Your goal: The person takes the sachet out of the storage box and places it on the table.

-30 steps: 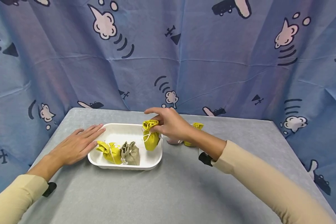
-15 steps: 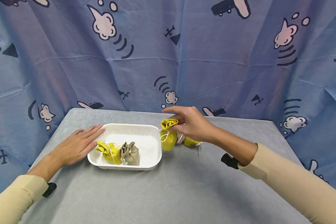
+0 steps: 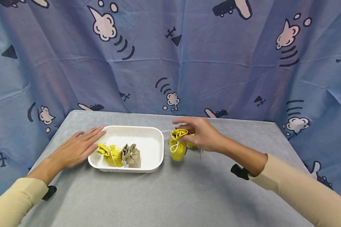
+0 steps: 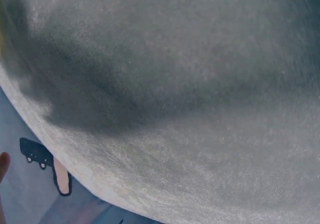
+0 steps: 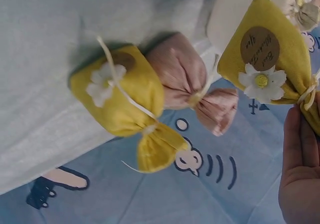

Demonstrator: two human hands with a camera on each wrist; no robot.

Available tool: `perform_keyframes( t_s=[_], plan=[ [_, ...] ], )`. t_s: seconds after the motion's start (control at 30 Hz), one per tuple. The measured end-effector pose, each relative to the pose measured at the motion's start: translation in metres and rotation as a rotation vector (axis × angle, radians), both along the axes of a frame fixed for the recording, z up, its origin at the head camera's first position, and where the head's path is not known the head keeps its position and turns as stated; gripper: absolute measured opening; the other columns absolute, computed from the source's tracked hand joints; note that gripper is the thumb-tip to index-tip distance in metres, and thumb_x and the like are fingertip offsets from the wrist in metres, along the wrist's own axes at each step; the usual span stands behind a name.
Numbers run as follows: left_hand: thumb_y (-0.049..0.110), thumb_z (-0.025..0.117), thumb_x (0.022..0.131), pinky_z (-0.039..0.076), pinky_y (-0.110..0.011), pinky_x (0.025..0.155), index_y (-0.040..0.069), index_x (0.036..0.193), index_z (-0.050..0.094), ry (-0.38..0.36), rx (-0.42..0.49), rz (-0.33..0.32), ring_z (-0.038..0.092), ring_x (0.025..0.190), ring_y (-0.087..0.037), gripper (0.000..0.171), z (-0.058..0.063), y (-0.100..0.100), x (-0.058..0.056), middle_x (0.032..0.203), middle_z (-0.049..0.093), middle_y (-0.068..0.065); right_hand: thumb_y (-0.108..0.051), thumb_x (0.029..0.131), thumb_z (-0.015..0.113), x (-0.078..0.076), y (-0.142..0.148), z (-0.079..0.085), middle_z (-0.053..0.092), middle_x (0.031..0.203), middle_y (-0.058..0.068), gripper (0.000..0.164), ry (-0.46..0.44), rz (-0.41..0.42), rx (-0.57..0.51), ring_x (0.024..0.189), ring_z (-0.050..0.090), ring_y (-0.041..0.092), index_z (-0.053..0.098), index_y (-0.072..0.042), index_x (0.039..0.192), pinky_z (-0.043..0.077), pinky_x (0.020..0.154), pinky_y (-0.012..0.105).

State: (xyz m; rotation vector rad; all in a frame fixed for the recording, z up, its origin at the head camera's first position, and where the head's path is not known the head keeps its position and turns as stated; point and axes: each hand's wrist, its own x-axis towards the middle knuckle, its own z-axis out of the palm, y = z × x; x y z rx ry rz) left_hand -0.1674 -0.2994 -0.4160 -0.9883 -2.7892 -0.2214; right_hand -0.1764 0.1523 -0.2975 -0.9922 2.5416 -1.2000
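Note:
My right hand pinches a yellow drawstring pouch by its gathered neck, just right of the white tray. In the right wrist view this pouch shows a white flower and a round brown label. Whether its base touches the table I cannot tell. Fingers straight, my left hand rests at the tray's left rim. Inside the tray lie a yellow pouch and a grey-beige pouch. Behind my right hand are another yellow pouch and a pink pouch, mostly hidden in the head view.
A grey cloth-covered table carries everything. Its back edge meets a blue printed curtain, which also hangs along both sides. The left wrist view shows mainly the table surface in shadow.
My right hand has carried the yellow pouch from above the tray's right end rightward over the rim, then lower beside the tray. The left hand stays where it was.

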Motion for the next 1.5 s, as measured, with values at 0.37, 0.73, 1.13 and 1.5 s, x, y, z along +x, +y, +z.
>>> perform_keyframes(
  t_s=[0.37,0.73,1.13,1.5],
  plan=[
    [0.025,0.047,0.104,0.036,-0.058,0.102,0.012,0.155,0.037,-0.004,-0.006,0.009,0.039,0.140,-0.038,0.053,0.000,0.000,0.000,0.159,0.035,-0.012,0.010,0.079,0.077,-0.002,0.009,-0.033,0.062,0.133,0.018,0.055,-0.050,-0.003,-0.009,0.107,0.069,0.025,0.061,0.002,0.131,0.056,0.085,0.028],
    [0.024,0.046,0.105,0.035,-0.059,0.103,0.012,0.156,0.035,-0.020,-0.022,0.021,0.038,0.141,-0.037,0.054,-0.001,0.001,-0.001,0.159,0.034,-0.012,0.011,0.079,0.077,-0.006,0.010,-0.060,0.061,0.133,0.019,0.055,-0.080,-0.074,-0.035,0.110,0.068,0.030,0.062,-0.002,0.131,0.057,0.084,0.029],
    [0.024,0.045,0.105,0.035,-0.058,0.103,0.011,0.156,0.035,-0.020,-0.014,0.019,0.038,0.141,-0.037,0.054,0.000,0.001,-0.002,0.159,0.034,-0.012,0.006,0.079,0.080,-0.007,0.008,-0.066,0.065,0.126,0.015,0.058,-0.063,-0.028,-0.002,0.113,0.066,0.027,0.059,-0.001,0.133,0.054,0.093,0.032],
    [0.025,0.045,0.105,0.035,-0.058,0.103,0.011,0.156,0.034,-0.018,-0.020,0.021,0.038,0.141,-0.037,0.054,0.000,0.001,-0.002,0.160,0.034,-0.012,-0.008,0.079,0.084,-0.005,-0.014,-0.044,0.059,0.138,0.010,0.069,0.032,0.044,0.108,0.125,0.059,0.025,0.053,-0.003,0.141,0.048,0.102,0.042]
  ],
)
